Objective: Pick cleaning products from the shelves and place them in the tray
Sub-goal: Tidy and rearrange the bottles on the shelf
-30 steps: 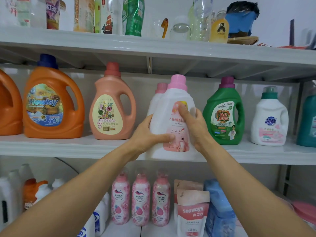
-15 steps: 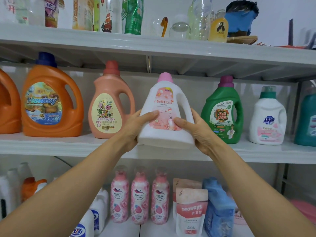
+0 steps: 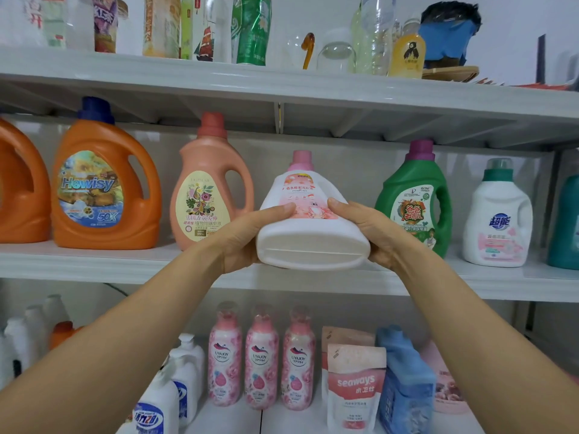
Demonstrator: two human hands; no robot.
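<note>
Right now I have the white detergent bottle (image 3: pixel 310 242) gripped between both hands, left hand (image 3: pixel 247 236) at its nine o'clock flank, right hand (image 3: pixel 372 233) at three; it hangs before the middle shelf (image 3: pixel 94 261), base tilted toward me; stiff, slick plastic, likely heavy; I'd support it under the base.

Shelf (image 3: pixel 94 261): orange jug (image 3: pixel 103 189), green jug (image 3: pixel 413 195), maybe teal bottle (image 3: pixel 567 227).

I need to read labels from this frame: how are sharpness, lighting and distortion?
Head view: soft, even light, no hard shadows; the Hewisy jug label reads sharply; the held white detergent bottle tilts base-forward, its print small; shelf edges bow from the wide lens; lower-left white bottles look blurred.
</note>
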